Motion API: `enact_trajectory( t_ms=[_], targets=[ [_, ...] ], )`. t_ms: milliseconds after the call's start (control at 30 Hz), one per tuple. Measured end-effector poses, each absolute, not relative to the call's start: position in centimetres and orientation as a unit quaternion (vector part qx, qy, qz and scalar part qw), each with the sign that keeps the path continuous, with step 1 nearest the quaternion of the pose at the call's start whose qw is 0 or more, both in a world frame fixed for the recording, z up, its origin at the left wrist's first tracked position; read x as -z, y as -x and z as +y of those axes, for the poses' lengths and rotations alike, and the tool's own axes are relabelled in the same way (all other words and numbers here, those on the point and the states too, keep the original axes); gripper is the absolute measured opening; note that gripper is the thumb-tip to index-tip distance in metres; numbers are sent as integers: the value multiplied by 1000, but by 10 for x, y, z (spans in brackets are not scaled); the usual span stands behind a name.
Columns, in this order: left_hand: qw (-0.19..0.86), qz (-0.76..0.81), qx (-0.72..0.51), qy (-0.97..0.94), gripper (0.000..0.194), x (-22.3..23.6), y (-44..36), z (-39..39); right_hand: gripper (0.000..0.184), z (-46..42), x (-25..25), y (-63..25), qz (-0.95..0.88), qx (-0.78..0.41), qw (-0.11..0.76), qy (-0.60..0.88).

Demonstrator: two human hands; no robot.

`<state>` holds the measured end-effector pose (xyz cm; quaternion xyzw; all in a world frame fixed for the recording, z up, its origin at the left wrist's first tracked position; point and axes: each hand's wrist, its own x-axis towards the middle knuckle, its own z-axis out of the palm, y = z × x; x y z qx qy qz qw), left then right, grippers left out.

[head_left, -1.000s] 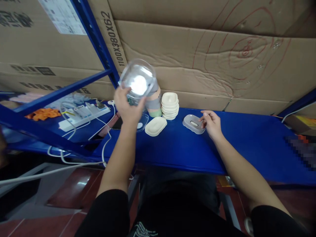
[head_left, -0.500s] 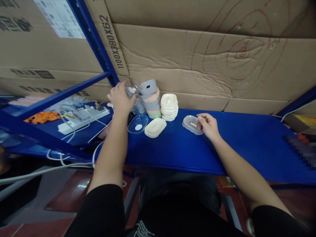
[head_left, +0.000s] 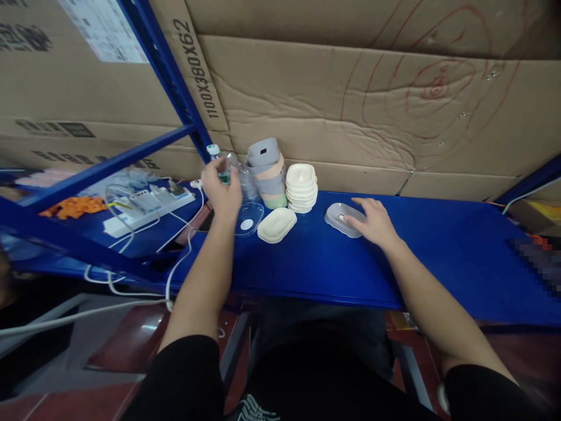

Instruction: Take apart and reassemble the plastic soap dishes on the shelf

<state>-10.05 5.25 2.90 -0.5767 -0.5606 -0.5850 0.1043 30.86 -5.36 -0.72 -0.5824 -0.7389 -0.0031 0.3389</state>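
Note:
My left hand (head_left: 222, 187) is raised at the back left, its thumb and fingers apart with nothing between them. Just beyond it are a stack of clear plastic lids (head_left: 248, 186) and a bottle with a white cap (head_left: 213, 150), partly behind the fingers. My right hand (head_left: 376, 223) reaches over the right side of a grey oval lid (head_left: 342, 229) that lies on the blue table. Its fingers are stretched out, with the thumb above the lid's middle slot; I cannot tell if it touches. A single clear lid (head_left: 252, 214) and a cream lid (head_left: 277, 224) lie between the hands.
Behind the cream lid stand a stack of grey, peach and green containers (head_left: 268, 175) and a stack of cream lids (head_left: 301, 188). A white power strip (head_left: 149, 210) with cables lies left, past the blue shelf post (head_left: 175, 76). Cardboard (head_left: 350, 140) walls the back.
My left hand has lowered a clear lid from mid-air to the clear stack at the back left and let go of it. My right hand's fingers have spread over the grey lid.

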Motion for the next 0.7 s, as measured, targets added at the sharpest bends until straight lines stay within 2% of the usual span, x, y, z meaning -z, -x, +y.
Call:
enact_trajectory(
  t_ms=[133, 200, 300, 367, 467, 533, 700],
  targets=[
    [123, -460, 578, 662, 25, -9, 63, 30, 89, -47, 23, -318, -753, -14, 217, 621],
    [123, -383, 533, 744, 22, -1, 44, 21, 90, -44, 29, -321, -758, -38, 185, 625],
    [96, -285, 433, 849, 23, 7, 19, 12, 86, -42, 33, -320, -779, -78, 194, 591],
    [71, -252, 365, 893, 34, 10, 7, 7, 88, -43, 32, -315, -804, -108, 226, 540],
    [36, -232, 299, 925, 64, 15, -5, 2, 85, -48, 29, -304, -837, -150, 268, 452],
    [12, -230, 276, 933, 78, 18, -7, -1, 81, -52, 27, -297, -847, -163, 285, 418],
    [-40, -247, 254, 934, 77, 19, -6, -5, 71, -57, 25, -288, -837, -200, 322, 395]
  ],
)
